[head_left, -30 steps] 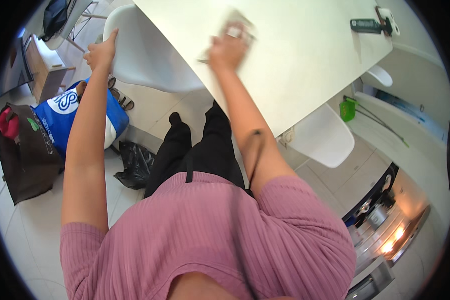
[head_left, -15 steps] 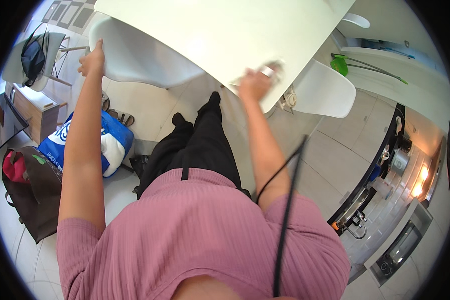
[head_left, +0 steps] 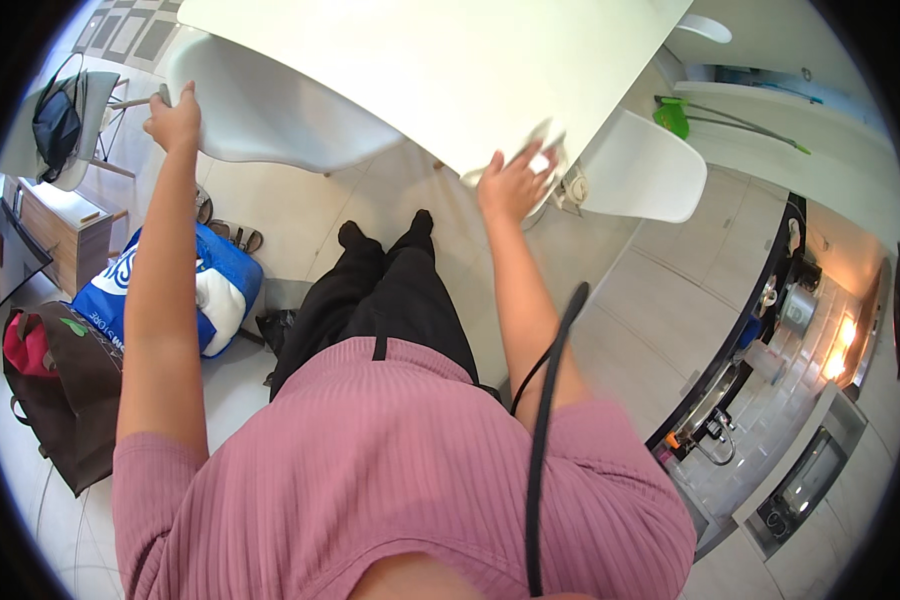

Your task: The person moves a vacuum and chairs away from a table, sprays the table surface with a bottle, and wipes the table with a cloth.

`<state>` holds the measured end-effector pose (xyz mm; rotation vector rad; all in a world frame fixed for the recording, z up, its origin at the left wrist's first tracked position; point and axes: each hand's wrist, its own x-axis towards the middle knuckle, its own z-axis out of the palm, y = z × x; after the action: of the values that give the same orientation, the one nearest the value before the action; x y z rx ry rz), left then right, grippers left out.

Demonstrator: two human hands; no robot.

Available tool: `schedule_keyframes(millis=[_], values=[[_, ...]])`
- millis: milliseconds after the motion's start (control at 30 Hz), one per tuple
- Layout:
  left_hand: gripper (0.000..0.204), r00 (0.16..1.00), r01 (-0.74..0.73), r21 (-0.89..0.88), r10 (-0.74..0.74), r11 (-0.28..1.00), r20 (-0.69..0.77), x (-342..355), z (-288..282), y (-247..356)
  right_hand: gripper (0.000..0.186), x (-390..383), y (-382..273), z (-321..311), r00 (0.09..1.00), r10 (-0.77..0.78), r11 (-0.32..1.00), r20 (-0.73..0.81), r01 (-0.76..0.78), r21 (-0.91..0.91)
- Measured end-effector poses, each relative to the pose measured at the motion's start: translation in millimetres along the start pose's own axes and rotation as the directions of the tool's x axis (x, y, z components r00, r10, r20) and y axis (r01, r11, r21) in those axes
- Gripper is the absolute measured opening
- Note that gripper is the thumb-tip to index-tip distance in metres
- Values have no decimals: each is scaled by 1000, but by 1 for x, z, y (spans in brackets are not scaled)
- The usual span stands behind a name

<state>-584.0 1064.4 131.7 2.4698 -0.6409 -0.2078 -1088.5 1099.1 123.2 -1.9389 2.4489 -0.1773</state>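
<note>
At the left, my left hand (head_left: 174, 122) is at the outer edge of a white shell chair (head_left: 270, 110), its fingers bent against that edge. By its fingertips shows a small grey thing (head_left: 163, 94) that I cannot make out. My right hand (head_left: 513, 188) is over the near right corner of the white table (head_left: 420, 70), palm down with fingers somewhat spread on a crumpled pale cloth (head_left: 544, 136). Part of the cloth is blurred and stands up beyond the fingers.
A second white chair (head_left: 645, 165) stands right of the corner, a beige object (head_left: 574, 186) beside it. Blue (head_left: 225, 262) and brown bags (head_left: 70, 400) lie left, near sandals (head_left: 236, 235). A green dustpan (head_left: 673, 117) is at upper right. A black strap (head_left: 538, 460) hangs before me.
My right hand has shifted slightly down and its fingers have spread over the cloth. The left hand stays by the chair's edge. The view has moved a little, and my feet appear closer together.
</note>
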Motion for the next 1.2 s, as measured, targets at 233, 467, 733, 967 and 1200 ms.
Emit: schedule_keyframes(millis=[233, 467, 733, 967, 1200], values=[[66, 994, 79, -156, -90, 985, -64, -132, -11, 40, 77, -7, -119, -6, 920, -386, 903, 67, 363, 230], [65, 958, 221, -125, -239, 967, -158, -174, -5, 51, 63, 152, -129, 24, 904, -411, 906, -121, 419, 57], [42, 953, 31, -45, -44, 998, -301, -141, 8, -17, 74, 122, 38, 3, 977, 211, 972, 36, -213, 100], [50, 935, 158, -92, -179, 983, -306, -164, 13, 5, 72, 42, 73, -31, 866, -465, 877, 186, 423, 227], [47, 750, 11, 192, 119, 981, -650, -142, 3, -29, 73, 220, 11, -17, 855, -437, 876, 281, 475, -82]])
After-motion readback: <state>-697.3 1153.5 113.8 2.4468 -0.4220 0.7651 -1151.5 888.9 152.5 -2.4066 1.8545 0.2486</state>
